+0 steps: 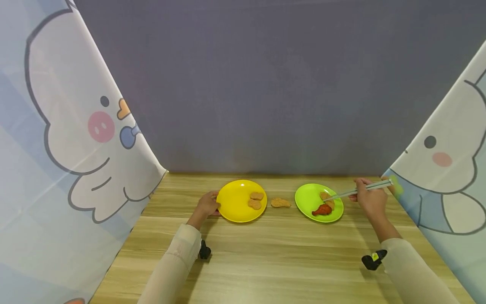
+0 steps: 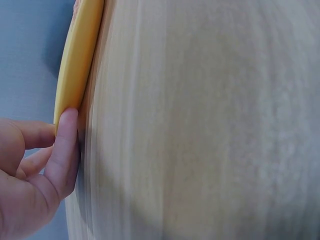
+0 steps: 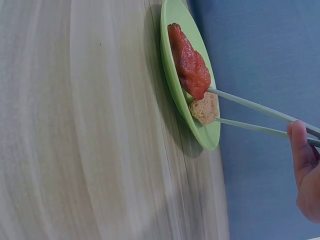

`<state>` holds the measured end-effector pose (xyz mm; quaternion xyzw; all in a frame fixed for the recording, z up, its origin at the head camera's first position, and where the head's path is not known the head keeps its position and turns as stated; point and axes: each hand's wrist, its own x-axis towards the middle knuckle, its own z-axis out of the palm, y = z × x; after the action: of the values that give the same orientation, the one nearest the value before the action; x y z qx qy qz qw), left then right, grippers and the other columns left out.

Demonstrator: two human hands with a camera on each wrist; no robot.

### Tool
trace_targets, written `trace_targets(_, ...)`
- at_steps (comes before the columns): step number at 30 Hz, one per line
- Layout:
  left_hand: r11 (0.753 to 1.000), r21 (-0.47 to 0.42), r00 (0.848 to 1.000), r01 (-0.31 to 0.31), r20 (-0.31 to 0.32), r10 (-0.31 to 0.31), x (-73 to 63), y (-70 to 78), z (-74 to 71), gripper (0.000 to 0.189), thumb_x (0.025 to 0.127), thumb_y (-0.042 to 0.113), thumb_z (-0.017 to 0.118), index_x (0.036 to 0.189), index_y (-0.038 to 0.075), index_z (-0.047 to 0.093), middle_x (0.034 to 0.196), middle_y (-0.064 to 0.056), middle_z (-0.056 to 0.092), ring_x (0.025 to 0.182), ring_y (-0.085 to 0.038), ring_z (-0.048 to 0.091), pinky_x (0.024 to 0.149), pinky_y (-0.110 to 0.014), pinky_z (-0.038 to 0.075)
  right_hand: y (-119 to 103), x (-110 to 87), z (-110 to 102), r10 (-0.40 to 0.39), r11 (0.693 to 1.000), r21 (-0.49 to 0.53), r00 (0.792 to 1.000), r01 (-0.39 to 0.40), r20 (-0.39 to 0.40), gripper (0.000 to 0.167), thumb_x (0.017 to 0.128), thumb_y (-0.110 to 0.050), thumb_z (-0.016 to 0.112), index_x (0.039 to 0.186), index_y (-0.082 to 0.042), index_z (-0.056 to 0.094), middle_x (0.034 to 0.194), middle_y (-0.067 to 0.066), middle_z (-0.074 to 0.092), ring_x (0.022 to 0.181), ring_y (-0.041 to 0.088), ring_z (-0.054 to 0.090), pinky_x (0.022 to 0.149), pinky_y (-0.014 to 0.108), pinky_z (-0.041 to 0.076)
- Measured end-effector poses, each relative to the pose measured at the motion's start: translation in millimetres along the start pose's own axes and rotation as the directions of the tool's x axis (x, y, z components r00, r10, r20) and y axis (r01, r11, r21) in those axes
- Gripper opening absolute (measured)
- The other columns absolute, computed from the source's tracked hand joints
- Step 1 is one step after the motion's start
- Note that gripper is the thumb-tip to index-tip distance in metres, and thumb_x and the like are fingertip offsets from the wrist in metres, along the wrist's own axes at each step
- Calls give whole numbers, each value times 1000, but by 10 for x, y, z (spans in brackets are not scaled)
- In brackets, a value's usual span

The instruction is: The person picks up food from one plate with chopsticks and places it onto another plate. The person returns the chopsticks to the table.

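Note:
My left hand [image 1: 208, 204] grips the left rim of a yellow plate [image 1: 232, 202], as the left wrist view also shows at the yellow rim [image 2: 79, 60]. Two breaded nuggets [image 1: 255, 200] lie on that plate's right side. In my right hand [image 1: 373, 200] is a pair of pale green chopsticks [image 1: 373, 185], slanting down leftward to a lime-green plate [image 1: 306, 199]. On it lie a red-glazed drumstick [image 1: 322, 210] and fried breaded pieces [image 1: 328, 200]. The right wrist view has the chopstick tips spread around a breaded piece [image 3: 204, 110], beside the drumstick; contact is unclear.
Between the two plates a fried breaded drumstick [image 1: 280, 203] lies on the wooden table [image 1: 273, 261]. A grey cloth wall [image 1: 265, 93] rises behind the table. Printed cartoon curtains [image 1: 76, 139] stand at both sides.

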<state>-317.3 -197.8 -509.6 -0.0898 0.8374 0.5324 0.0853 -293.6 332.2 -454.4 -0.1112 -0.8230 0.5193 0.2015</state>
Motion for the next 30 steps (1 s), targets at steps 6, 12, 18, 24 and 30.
trace_targets(6, 1000, 16, 1000, -12, -9, 12, -3, 19, 13, 58, 91, -8, 58, 148, 2, 47, 129, -30, 59, 84, -27, 72, 63, -34, 66, -6, -8, -13, -3, 1000, -28, 1000, 4, 6, 49, 106, -32, 47, 130, 8, 64, 59, -22, 65, 47, -2, 65, 47, 22, 58)
trace_targets(12, 1000, 23, 1000, -16, -4, 16, 5, 1, 17, 58, 92, -8, 59, 148, 1, 48, 131, -31, 60, 86, -29, 74, 63, -34, 66, 8, -10, -19, 25, 1000, -4, 1000, -25, 5, 54, 105, -37, 48, 133, 8, 61, 60, -25, 63, 47, 0, 66, 46, 22, 58)
trace_targets(18, 999, 33, 1000, -23, -9, 24, 32, -28, 8, 58, 92, -8, 59, 148, 1, 47, 131, -31, 61, 85, -28, 74, 63, -35, 66, -3, 8, -3, 10, 999, 43, 1000, -9, -20, 45, 105, -36, 49, 122, 2, 67, 62, -19, 67, 48, 0, 66, 46, 21, 58)
trace_targets(24, 999, 45, 1000, -11, -10, 11, 15, -33, 9, 57, 92, -7, 60, 147, 3, 49, 128, -29, 63, 78, -23, 73, 63, -34, 66, -66, 21, 55, 38, 992, 121, 998, -31, -53, 31, 104, -32, 52, 110, -8, 69, 64, -20, 64, 48, 0, 66, 49, 21, 59)
trace_targets(30, 999, 33, 1000, -14, -20, 14, 9, -21, 21, 55, 92, -8, 60, 145, 3, 52, 124, -28, 64, 75, -20, 71, 62, -34, 66, -163, 17, 109, 69, 974, 221, 996, -55, -55, 31, 103, -30, 56, 114, -5, 70, 68, -18, 65, 51, 1, 68, 50, 19, 59)
